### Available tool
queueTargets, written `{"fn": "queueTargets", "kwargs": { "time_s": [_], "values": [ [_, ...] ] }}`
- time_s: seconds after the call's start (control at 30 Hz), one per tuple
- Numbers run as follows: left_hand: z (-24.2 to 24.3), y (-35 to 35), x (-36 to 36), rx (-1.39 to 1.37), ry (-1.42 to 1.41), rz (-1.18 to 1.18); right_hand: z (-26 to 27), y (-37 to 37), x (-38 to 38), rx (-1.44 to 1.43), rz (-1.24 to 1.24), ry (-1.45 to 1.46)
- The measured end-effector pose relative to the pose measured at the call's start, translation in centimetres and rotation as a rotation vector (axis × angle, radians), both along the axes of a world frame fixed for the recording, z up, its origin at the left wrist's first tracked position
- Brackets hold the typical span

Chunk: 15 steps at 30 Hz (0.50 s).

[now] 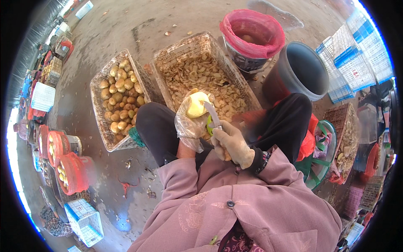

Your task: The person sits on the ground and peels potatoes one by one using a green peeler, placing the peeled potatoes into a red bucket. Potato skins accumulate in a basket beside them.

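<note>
My left hand [190,123], in a clear plastic glove over a light one, holds a pale yellow peeled potato [197,105] above a crate of peelings [204,75]. In my right hand [232,143], which wears a light knit glove, is a knife; its curved metal blade [212,114] rests at the potato's right side. A bright green piece [209,125] shows beside the blade, and its link to the knife cannot be told. At the left, a dirty plastic crate [94,104] holds several unpeeled potatoes [121,83].
A bucket lined with pink mesh [253,53] and a grey plastic barrel [296,71] stand beyond my knee. Blue and white crates [354,66] are stacked at right. Red-mesh-lined buckets [74,173] stand at left. Another person [52,222] is at lower left.
</note>
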<state>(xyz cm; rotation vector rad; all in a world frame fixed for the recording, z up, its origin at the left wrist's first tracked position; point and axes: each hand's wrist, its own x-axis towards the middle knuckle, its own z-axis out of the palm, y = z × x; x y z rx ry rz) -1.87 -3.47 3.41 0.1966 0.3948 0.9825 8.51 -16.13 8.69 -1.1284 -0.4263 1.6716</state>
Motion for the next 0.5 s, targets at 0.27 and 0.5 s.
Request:
{"fn": "queueTargets", "kwargs": {
  "time_s": [0.27, 0.5],
  "values": [
    [0.4, -0.6, 0.2, 0.197, 0.138, 0.104, 2.2, 0.3, -0.7, -0.134, -0.046, 0.184],
    [0.7, -0.8, 0.0, 0.305, 0.237, 0.189, 2.0, 0.5, -1.0, -0.113, -0.046, 0.401]
  ]
}}
